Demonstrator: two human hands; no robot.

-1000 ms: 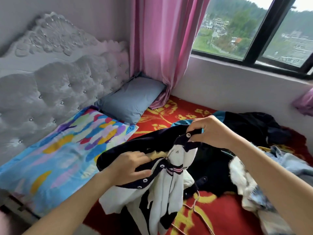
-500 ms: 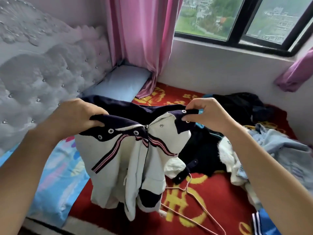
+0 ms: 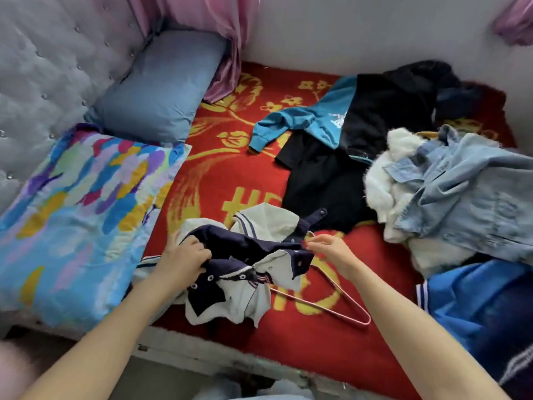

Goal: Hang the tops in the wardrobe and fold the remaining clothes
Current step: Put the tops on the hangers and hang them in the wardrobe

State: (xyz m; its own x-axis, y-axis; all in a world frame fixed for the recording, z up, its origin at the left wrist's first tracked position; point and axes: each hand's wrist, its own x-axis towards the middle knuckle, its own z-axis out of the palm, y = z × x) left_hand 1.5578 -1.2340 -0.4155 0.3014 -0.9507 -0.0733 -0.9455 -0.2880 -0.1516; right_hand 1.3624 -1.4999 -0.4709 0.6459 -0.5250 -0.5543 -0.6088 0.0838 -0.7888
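Nearest us, our left hand point(image 3: 181, 261) has its fingers curled into the navy collar of a white and navy jacket point(image 3: 245, 272), which lies bunched on the bed between our two hands. Our right hand point(image 3: 331, 251) has its thumb and fingertips drawn together in a pinch on the jacket's navy edge. The picture is blurred there, close to the hook of a pink wire hanger point(image 3: 343, 301). The hanger lies flat on the red blanket point(image 3: 219, 180), just under and to the right of the right hand, partly beneath the jacket.

Left of the left hand lies a many-coloured pillow point(image 3: 78, 215). Right of the right hand is a blue garment point(image 3: 476, 301) with white stripes at its edge.

Beyond the right hand lies a heap: a denim jacket point(image 3: 467, 192) over something white and fluffy point(image 3: 380, 186), then a black garment point(image 3: 326, 180) and a teal top point(image 3: 305, 119). Far beyond the left hand, a grey-blue pillow point(image 3: 155, 90) leans on the padded headboard point(image 3: 52, 53), beside a pink curtain point(image 3: 225, 30).
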